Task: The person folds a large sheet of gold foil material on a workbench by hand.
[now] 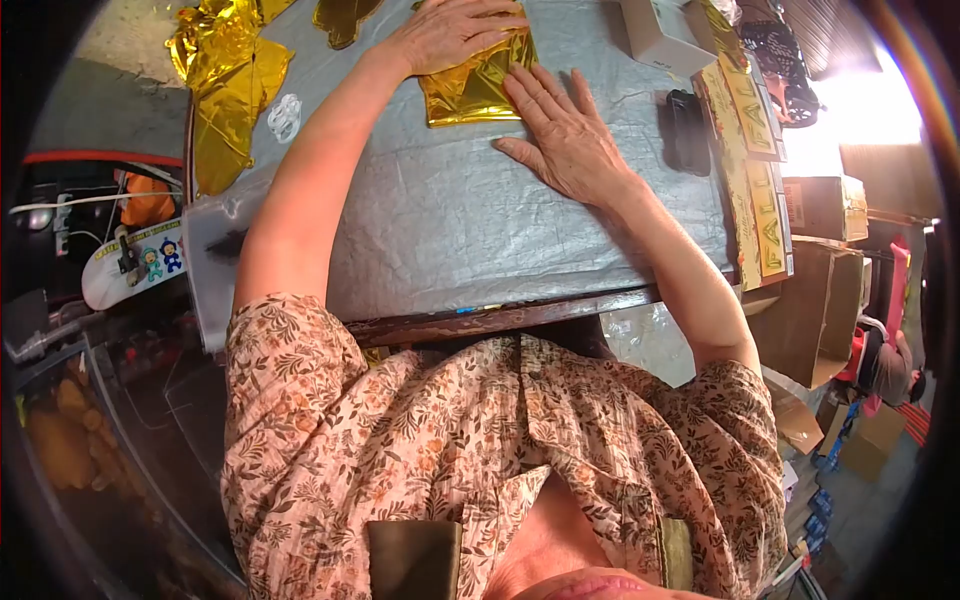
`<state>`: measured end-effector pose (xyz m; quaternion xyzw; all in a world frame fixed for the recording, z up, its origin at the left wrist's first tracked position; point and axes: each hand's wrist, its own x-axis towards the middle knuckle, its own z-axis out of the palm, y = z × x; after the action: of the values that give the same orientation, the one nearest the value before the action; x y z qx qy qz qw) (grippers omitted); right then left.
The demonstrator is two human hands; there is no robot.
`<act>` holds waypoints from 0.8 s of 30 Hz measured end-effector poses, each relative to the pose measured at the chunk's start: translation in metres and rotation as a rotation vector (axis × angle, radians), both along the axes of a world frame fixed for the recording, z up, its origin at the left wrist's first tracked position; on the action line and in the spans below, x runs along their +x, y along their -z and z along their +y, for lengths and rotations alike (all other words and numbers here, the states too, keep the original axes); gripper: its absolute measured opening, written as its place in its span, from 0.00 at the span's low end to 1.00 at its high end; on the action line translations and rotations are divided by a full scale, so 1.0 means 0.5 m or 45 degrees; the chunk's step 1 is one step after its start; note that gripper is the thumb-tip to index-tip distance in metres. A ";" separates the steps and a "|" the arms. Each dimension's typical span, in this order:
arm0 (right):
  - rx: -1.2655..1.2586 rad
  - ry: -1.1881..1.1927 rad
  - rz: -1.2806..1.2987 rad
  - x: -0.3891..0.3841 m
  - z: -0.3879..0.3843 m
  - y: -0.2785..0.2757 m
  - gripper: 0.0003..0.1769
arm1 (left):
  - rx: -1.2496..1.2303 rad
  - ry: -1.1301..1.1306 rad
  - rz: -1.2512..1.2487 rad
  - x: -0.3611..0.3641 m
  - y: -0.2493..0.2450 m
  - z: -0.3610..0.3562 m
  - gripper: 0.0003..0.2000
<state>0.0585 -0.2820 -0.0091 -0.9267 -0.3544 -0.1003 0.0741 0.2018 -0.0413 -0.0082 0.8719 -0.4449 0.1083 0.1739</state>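
Observation:
A folded piece of shiny gold foil [465, 95] lies flat on the grey-covered table [450, 220], near its far side. My left hand [455, 35] rests across the upper part of the foil, fingers stretched to the right. At the foil's right edge, my right hand [570, 140] lies flat with its fingers spread, the fingertips touching the foil and the thumb on the table cover. Neither hand is closed around anything. Part of the foil is hidden beneath the left hand.
More crumpled gold foil [228, 95] hangs over the table's left edge, near a clear plastic scrap [284, 118]. Another gold piece [343, 18] lies at the back. On the right are a white box [668, 38], a black object [687, 132] and flat "FALL" packages [768, 225].

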 end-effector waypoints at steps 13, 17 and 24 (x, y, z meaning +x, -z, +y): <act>-0.021 -0.619 -0.052 0.085 0.072 -0.038 0.41 | 0.088 0.043 0.024 -0.011 0.007 -0.011 0.24; -0.120 -0.628 0.052 0.053 0.090 -0.010 0.45 | 0.217 -0.023 -0.002 0.006 0.025 -0.006 0.24; -0.115 -0.646 0.172 -0.002 0.085 -0.021 0.47 | 0.214 -0.038 0.058 0.008 0.018 -0.014 0.25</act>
<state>0.0576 -0.2395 0.0016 -0.8153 -0.5737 -0.0006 0.0788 0.2056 -0.0484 -0.0173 0.8921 -0.4354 0.0532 0.1086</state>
